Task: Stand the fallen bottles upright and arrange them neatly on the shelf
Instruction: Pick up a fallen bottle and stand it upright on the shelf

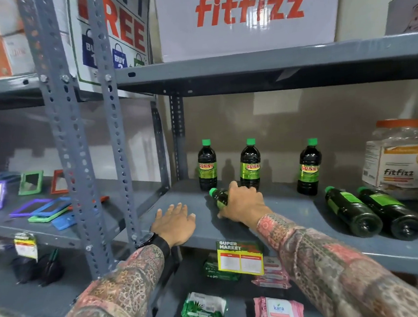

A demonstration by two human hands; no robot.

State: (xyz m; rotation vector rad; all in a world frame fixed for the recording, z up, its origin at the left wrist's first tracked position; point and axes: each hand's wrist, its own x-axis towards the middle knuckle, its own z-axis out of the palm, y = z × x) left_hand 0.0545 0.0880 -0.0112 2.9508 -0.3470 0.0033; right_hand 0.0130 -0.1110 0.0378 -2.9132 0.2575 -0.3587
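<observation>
Three dark Sunny bottles with green caps stand upright at the back of the grey shelf (pixel 293 216): one at the left (pixel 207 169), one in the middle (pixel 250 166), one to the right (pixel 309 168). A fourth bottle (pixel 218 196) lies on its side with its cap pointing left, and my right hand (pixel 243 201) is closed over its body. My left hand (pixel 174 222) rests flat and open on the shelf's front left part, holding nothing. Two more bottles (pixel 350 209) (pixel 389 211) lie side by side at the right, bases toward me.
A large clear Fitfizz jar (pixel 398 160) with an orange lid stands at the far right. A yellow supermarket price tag (pixel 239 257) hangs from the shelf edge. Wipe packs (pixel 204 312) lie on the lower shelf. Grey uprights (pixel 118 149) and coloured frames (pixel 45 209) are to the left.
</observation>
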